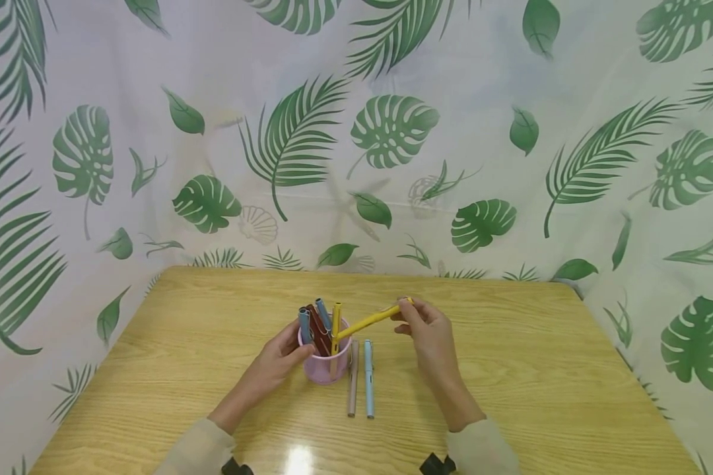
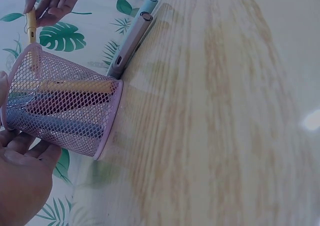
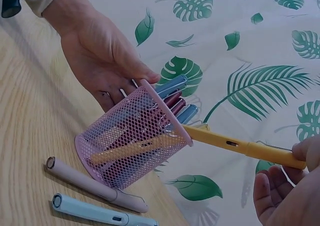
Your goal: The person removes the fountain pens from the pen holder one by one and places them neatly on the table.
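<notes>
A pink mesh pen cup (image 1: 322,371) stands on the table in front of me, and my left hand (image 1: 276,361) grips its left side, thumb at the rim. Inside it are blue pens (image 3: 171,86), dark red pens (image 3: 175,102) and an upright yellow pen (image 1: 336,316). My right hand (image 1: 432,333) pinches a second yellow pen (image 1: 368,321) by one end. That pen slants down leftward, its lower end at the cup's opening; in the right wrist view it overlaps the rim (image 3: 186,136).
Right of the cup, a greyish-pink pen (image 1: 353,382) and a light blue pen (image 1: 369,382) lie side by side on the wooden table (image 1: 511,369). Behind the table hangs a white cloth (image 1: 309,251) printed with green leaves.
</notes>
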